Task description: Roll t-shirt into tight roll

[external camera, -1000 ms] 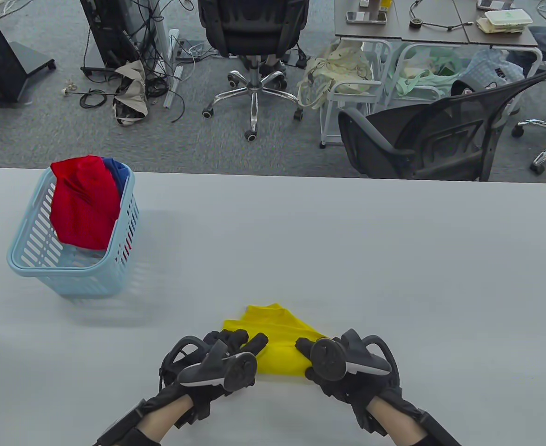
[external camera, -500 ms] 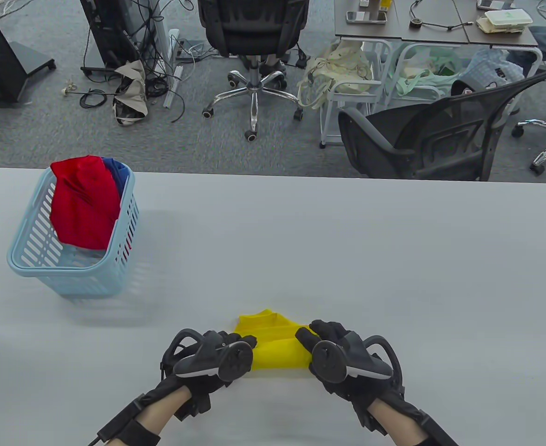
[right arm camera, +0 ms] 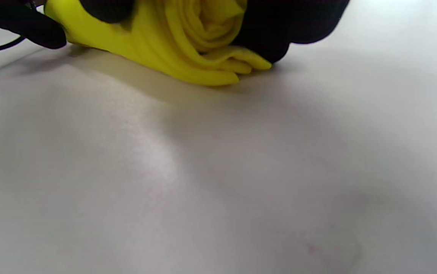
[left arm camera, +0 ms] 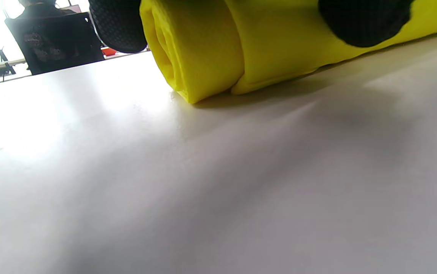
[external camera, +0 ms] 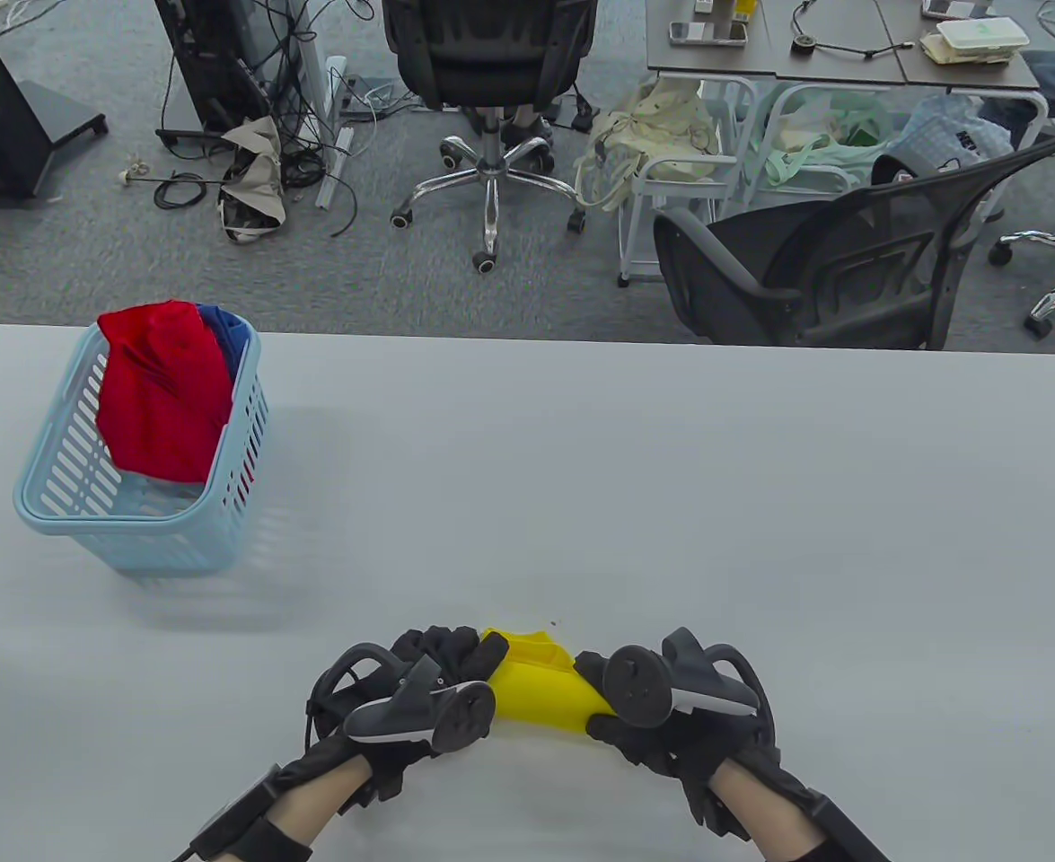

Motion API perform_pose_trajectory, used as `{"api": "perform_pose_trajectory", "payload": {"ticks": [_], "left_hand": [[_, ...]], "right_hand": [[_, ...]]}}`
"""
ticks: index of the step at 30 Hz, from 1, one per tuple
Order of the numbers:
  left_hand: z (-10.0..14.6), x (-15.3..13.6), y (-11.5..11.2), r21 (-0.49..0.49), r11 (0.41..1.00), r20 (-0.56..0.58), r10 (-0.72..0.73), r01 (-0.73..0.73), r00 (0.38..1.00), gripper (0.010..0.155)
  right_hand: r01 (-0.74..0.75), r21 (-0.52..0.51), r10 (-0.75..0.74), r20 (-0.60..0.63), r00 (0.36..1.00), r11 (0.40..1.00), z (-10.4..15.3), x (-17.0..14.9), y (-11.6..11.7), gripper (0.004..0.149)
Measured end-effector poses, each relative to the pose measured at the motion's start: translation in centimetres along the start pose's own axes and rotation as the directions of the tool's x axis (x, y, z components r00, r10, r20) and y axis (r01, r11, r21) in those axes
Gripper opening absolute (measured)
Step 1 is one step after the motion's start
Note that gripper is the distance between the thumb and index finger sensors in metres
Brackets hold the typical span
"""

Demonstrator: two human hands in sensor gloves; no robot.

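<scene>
Okay, surroundings first: light blue basket [external camera: 136, 503] sits at the far left of the table [external camera: 671, 503], well apart from my hands, with a red garment [external camera: 163, 400] draped over its rim and a blue garment [external camera: 226, 334] tucked behind that. Office chairs [external camera: 489, 63] and cable clutter are on the floor past the far table edge. Nothing lies between my hands and the basket.

Yellow t-shirt [external camera: 540, 691] is at the near edge of the table, centre, lying between my two hands. My left hand [external camera: 419, 696] grips its left end, fingers [left arm camera: 119, 24] curled over the top; my right hand [external camera: 671, 709] grips the right end, fingers [right arm camera: 291, 23] wrapped over and around it. Trackers on the hand backs hide most of the contact from above.

Shirt is nearly all rolled: a short, thick cylinder resting on the tabletop. Left wrist view shows a neat spiral at the end [left arm camera: 192, 49] with the outer layer's edge tucked at the bottom. Right wrist view shows that end [right arm camera: 203, 42] looser, with several layers fanning out onto the table. A small flap still sticks out on the far side.
</scene>
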State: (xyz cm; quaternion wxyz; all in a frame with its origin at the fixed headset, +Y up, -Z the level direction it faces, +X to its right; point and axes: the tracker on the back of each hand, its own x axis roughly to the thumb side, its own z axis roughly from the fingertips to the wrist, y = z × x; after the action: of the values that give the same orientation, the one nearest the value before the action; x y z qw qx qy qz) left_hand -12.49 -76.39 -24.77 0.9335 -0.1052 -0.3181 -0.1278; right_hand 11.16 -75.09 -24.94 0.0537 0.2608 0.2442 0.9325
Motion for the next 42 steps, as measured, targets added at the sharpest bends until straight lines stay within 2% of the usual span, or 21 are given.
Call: {"api": "perform_pose_trajectory", "payload": {"ticks": [4,7,9,11,13,16,18,21,25,28,31,35,37,39,42], "left_hand": [[-0.6,0.0,-0.1,-0.022,0.999,0.022,0.033,-0.032,0.999,0.071],[-0.8,-0.4,0.0,-0.022,0.995,0.020,0.101,-0.100,0.995,0.067],[-0.9,-0.8,0.0,-0.030,0.989,0.023,0.145,-0.144,0.989,0.067],[-1.0,-1.3,-0.1,-0.037,0.978,0.019,0.207,-0.207,0.978,0.066],[-1.2,-1.5,-0.3,-0.046,0.972,-0.002,0.229,-0.229,0.973,0.066],[-1.5,-1.3,-1.2,-0.094,0.987,-0.053,0.129,-0.133,0.990,0.074],[-1.8,-1.3,-1.5,-0.148,0.988,-0.053,0.040,-0.047,0.998,0.077],[-1.9,-1.3,-1.5,-0.149,0.986,-0.057,0.064,-0.072,0.996,0.077],[-1.7,-1.5,-1.3,-0.129,0.990,-0.088,0.037,-0.049,0.995,0.080],[-1.0,-2.6,-0.6,-0.079,0.997,-0.164,-0.003,-0.010,0.986,0.077],[-0.1,-4.6,-0.2,-0.023,1.000,-0.254,0.013,-0.019,0.967,0.077],[0.9,-6.2,0.1,0.004,0.998,-0.300,0.058,-0.059,0.952,0.075],[1.3,-6.7,0.4,0.023,0.998,-0.314,0.067,-0.063,0.947,0.075],[1.4,-6.9,0.7,0.040,0.997,-0.322,0.068,-0.058,0.944,0.075],[1.6,-7.0,0.8,0.046,0.998,-0.327,0.063,-0.051,0.943,0.075]], "right_hand": [[0.022,0.039,-0.020,-0.039,0.999,0.999,0.4,-0.3,-0.7,0.071],[-0.102,-0.115,0.085,-0.142,0.986,0.988,1.2,0.1,-1.4,0.069],[-0.186,-0.159,0.161,-0.155,0.975,0.970,1.6,0.8,-1.8,0.069],[-0.184,-0.136,0.170,-0.107,0.980,0.974,1.3,1.5,-1.4,0.070],[-0.136,-0.036,0.135,-0.039,0.990,0.990,0.1,2.0,0.3,0.075],[-0.246,0.055,0.251,-0.100,0.963,0.968,-1.3,1.9,2.2,0.084],[-0.304,0.064,0.310,-0.121,0.943,0.950,-1.8,1.9,2.3,0.085],[-0.252,0.048,0.256,-0.115,0.960,0.966,-1.7,1.8,2.1,0.083],[-0.267,0.031,0.268,-0.133,0.954,0.963,-1.7,1.7,1.7,0.082],[-0.233,0.035,0.235,-0.191,0.953,0.972,-1.5,0.2,1.0,0.082],[-0.200,0.015,0.194,-0.333,0.923,0.980,-0.9,-3.2,0.1,0.082],[-0.146,-0.030,0.108,-0.531,0.841,0.989,0.4,-8.1,-0.7,0.082],[-0.137,-0.053,0.074,-0.622,0.780,0.989,1.4,-10.3,-0.9,0.083],[-0.147,-0.060,0.068,-0.679,0.731,0.987,2.2,-11.4,-1.2,0.085],[-0.121,-0.049,0.051,-0.707,0.705,0.991,3.2,-11.6,-1.6,0.086]]}}
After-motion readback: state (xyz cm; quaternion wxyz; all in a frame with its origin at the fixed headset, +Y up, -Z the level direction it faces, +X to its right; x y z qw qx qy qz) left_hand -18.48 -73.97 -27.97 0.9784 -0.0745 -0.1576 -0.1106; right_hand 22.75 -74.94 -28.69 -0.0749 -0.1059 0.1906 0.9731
